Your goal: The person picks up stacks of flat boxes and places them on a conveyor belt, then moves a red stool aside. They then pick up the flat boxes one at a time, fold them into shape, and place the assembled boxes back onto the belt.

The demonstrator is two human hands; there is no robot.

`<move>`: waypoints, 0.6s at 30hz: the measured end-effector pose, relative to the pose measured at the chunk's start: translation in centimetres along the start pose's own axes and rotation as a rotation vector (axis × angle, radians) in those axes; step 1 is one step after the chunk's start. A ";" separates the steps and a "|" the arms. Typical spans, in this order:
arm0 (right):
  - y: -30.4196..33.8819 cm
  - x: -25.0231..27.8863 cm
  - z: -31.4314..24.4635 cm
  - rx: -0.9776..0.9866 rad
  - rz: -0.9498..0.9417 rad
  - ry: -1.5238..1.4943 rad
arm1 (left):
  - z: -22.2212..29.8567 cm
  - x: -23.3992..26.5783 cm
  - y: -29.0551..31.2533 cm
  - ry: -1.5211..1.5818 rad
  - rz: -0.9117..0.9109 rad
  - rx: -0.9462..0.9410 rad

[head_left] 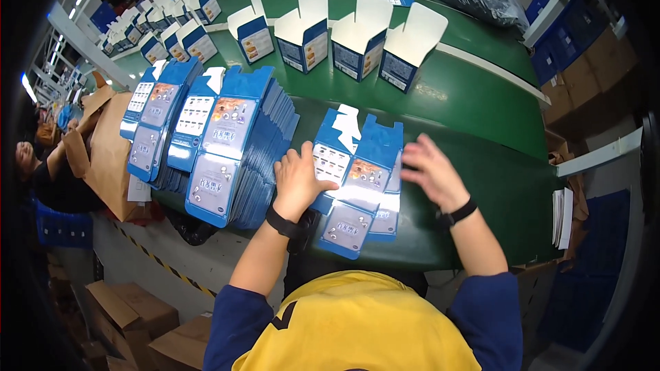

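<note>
A flat, unfolded blue carton (361,178) with grey and white panels lies in front of me on the green work surface. The edge of a second flat carton (385,223) shows beneath it at the right. My left hand (297,182) is at the carton's left side, fingers apart, its thumb stretched over the white panel. My right hand (434,173) is beside the carton's right edge with its fingers spread; whether the fingertips touch it I cannot tell. Directly left of my left hand stands a tall stack of the same flat cartons (230,148).
Another carton stack (157,120) stands farther left. Several erected boxes (357,45) with raised lids line the green conveyor (474,89) beyond. A dark plastic bag (481,0) lies far right. At left, a person (58,172) is by a large brown cardboard box (113,154).
</note>
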State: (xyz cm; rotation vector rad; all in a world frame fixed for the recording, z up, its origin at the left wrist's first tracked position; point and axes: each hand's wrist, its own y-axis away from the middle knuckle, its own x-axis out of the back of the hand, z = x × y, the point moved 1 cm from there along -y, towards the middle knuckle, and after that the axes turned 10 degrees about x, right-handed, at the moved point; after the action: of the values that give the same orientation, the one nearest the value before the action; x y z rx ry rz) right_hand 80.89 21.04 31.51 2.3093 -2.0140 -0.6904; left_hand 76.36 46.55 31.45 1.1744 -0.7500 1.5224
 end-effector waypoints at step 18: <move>11.6 -5.0 -2.4 1.306 -0.364 1.007 | 4.4 4.8 5.2 1.540 -0.025 -0.392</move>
State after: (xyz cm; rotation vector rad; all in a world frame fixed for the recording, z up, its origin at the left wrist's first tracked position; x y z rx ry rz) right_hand 70.31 23.04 38.59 2.4470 -1.5400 1.9587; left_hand 72.71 42.77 37.95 -0.4115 0.0690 1.6249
